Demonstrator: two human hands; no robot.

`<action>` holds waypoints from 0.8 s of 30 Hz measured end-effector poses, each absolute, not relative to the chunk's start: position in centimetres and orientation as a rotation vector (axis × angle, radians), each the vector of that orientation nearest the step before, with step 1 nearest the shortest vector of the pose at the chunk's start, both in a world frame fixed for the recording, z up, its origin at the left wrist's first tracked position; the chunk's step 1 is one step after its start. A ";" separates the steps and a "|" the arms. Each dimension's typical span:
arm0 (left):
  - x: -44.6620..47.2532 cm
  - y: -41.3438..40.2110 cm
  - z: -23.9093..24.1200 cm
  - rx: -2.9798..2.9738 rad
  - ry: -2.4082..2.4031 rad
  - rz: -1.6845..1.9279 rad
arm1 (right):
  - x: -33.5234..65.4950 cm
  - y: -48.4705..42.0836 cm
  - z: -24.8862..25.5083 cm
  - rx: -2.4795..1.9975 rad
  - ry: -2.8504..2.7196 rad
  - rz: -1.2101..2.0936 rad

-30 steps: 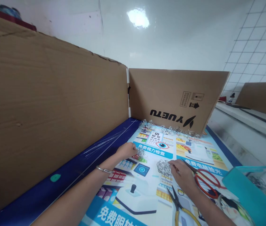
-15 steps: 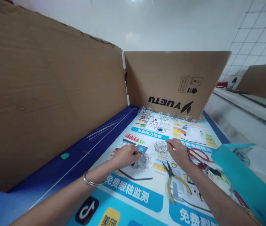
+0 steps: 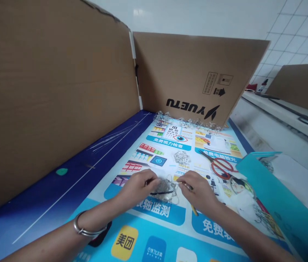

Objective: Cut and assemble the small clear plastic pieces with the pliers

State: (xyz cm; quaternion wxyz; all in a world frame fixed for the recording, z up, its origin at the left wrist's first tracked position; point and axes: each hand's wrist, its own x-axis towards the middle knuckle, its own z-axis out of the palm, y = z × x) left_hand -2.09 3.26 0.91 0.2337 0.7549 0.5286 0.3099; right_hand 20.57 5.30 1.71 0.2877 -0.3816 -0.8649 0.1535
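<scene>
My left hand [image 3: 144, 182] is closed, its thumb and fingers pinched at the left edge of a silvery, see-through wire cluster [image 3: 167, 189]. On the cluster's right side, my right hand [image 3: 197, 189] is closed with its fingertips together near a thin, pale end. What it pinches is too small to make out. Partly hidden beneath the right hand are pliers, of which a yellow handle [image 3: 194, 210] shows; whether the hand touches them I cannot tell. Farther back lies a second wire cluster [image 3: 181, 158]. Red-handled scissors [image 3: 222, 168] rest beyond my right hand.
Cardboard panels stand on the left [image 3: 61, 91] and at the back [image 3: 192, 69]. A row of similar wire clusters [image 3: 189, 123] lines the back panel's foot. At right is a turquoise folder [image 3: 274, 196] with wire pieces beside it. A green scrap [image 3: 61, 171] lies left.
The wire cluster has come nearer to me with my left hand. My right hand has moved from beside the far cluster towards the near one, covering most of the pliers. The view has tilted down.
</scene>
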 end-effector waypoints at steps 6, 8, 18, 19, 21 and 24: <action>-4.0 3.5 -0.1 1.946 1.474 0.941 | 20.4 5.1 0.4 -0.991 -2.346 0.367; -4.3 3.6 -0.3 1.911 1.479 0.941 | 20.3 5.4 -0.1 -0.952 -2.310 0.364; -4.5 3.8 0.3 1.861 1.460 0.945 | 20.4 5.4 -0.2 -0.934 -2.358 0.411; -4.5 3.7 0.3 1.875 1.457 0.938 | 20.4 5.4 -0.1 -0.934 -2.370 0.414; -4.3 3.5 0.3 1.918 1.433 0.934 | 20.4 5.5 -0.1 -0.936 -2.381 0.423; -3.9 3.4 0.0 1.996 1.347 0.953 | 20.4 5.6 -0.3 -0.934 -2.350 0.433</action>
